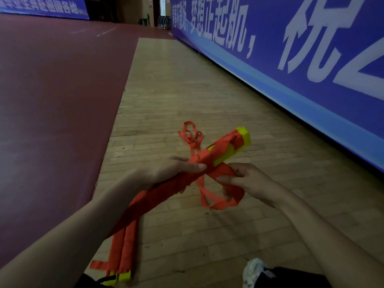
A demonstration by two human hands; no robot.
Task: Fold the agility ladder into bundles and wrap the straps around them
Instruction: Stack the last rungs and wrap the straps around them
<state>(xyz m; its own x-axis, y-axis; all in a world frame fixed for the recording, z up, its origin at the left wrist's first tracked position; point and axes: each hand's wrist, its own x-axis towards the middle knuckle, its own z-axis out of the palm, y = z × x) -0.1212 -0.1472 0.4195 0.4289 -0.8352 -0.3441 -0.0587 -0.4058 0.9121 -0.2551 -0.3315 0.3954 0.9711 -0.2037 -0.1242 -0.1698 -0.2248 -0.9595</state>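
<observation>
A blue banner (291, 59) rises beyond the fingers and to their right, and a wooden floor (166, 100) lies under them. The agility ladder bundle (220, 150), orange over yellow rungs, slants through the left hand (176, 173), whose fingers and thumb clamp round its middle. The right hand (249, 181) pinches a strap (226, 176) just right of that thumb, with slack hanging below.

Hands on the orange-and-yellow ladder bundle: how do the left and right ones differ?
The left hand wraps round the middle of the long orange-and-yellow ladder bundle, thumb on top; the right hand pinches only the wide orange strap beside it. The left hand bears the stiff bundle; the right hand holds slack, looping webbing. Both are bare, above the pale wooden floor.
</observation>
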